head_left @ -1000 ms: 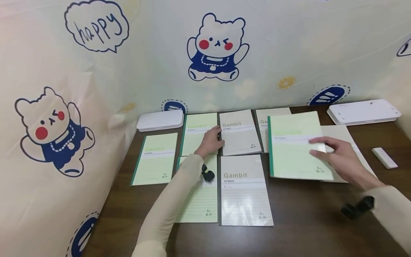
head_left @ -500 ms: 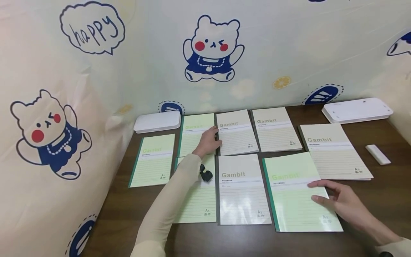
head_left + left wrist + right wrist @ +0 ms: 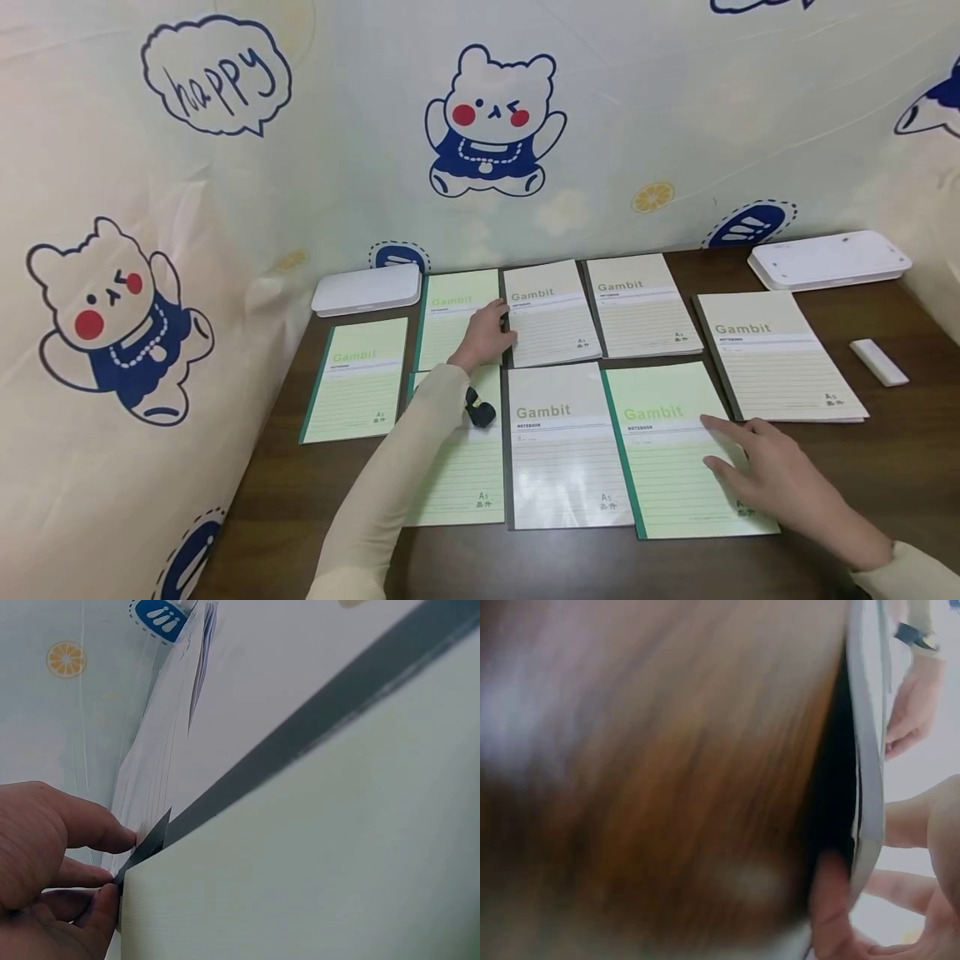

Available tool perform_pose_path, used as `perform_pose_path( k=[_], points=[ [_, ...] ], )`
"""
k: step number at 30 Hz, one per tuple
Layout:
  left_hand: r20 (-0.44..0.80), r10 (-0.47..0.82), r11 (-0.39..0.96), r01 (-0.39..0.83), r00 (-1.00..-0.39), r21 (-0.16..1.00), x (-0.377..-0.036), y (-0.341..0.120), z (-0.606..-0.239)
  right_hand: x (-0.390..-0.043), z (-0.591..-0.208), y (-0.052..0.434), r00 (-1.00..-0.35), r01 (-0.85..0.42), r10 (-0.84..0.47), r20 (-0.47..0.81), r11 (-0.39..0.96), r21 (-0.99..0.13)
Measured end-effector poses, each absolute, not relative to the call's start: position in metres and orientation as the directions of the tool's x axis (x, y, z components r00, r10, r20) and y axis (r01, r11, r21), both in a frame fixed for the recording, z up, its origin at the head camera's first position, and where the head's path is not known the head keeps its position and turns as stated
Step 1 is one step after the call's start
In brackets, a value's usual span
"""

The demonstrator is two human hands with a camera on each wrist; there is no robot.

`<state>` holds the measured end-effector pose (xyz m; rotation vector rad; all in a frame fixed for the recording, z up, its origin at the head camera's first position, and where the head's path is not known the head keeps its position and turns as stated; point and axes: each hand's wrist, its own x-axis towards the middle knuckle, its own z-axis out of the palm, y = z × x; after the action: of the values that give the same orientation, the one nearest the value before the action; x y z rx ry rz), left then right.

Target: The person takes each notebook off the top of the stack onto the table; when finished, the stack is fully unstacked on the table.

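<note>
Printed cloth with cartoon bears and a "happy" speech bubble backs a dark wooden counter (image 3: 750,550) on which notebooks lie in rows.

Grip state, right: we see the right hand (image 3: 780,483) at lower right of the head view, fingers straight and spread, pressing flat on the green notebook (image 3: 675,467). No finger curls round it. In the right wrist view the frame is mostly blur; the fingertips lie near a thin cover edge.

Grip state, left: the left hand (image 3: 487,333) sits at centre of the head view. In the left wrist view its thumb and fingers (image 3: 97,832) pinch the corner where the upper green notebook (image 3: 450,312) meets the cream notebook (image 3: 551,312).

Position of the workpiece: the green notebook lies flat in the front row, its left edge touching or just overlapping the white notebook (image 3: 562,450); we cannot tell which.

Layout status: the back row holds a second cream notebook (image 3: 645,304) to the right. One cream notebook (image 3: 780,358) lies apart at right, slightly skewed. Two further green notebooks lie at left, one partly under the sleeve (image 3: 390,492).

Assessment: we judge the laying-out largely done, with the green notebook down in its row. Left, by our reading: squaring its edges and bringing the skewed cream notebook into line.

Two white trays (image 3: 367,287) (image 3: 828,258) and a small white block (image 3: 877,362) lie at the margins.
</note>
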<state>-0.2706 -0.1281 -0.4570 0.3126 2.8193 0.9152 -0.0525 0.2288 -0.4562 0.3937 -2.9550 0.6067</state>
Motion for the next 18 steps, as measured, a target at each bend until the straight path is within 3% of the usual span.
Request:
perform_pose_path(
  k=[12, 16, 18],
  points=[
    [-0.080, 0.219, 0.794, 0.130, -0.972, 0.594, -0.267, -0.136, -0.450, -0.061, -0.437, 0.217, -0.976, -0.194, -0.212, -0.043, 0.945, -0.265],
    [0.018, 0.220, 0.774, 0.186, -0.975, 0.605, -0.267, -0.135, -0.435, -0.082, -0.409, 0.217, -0.938, -0.343, -0.313, 0.148, 0.897, -0.277],
    [0.102, 0.238, 0.762, 0.251, -0.966, 0.598, -0.264, -0.135, -0.419, -0.100, -0.393, 0.218, -0.854, -0.483, -0.388, 0.346, 0.837, -0.255]
  ],
)
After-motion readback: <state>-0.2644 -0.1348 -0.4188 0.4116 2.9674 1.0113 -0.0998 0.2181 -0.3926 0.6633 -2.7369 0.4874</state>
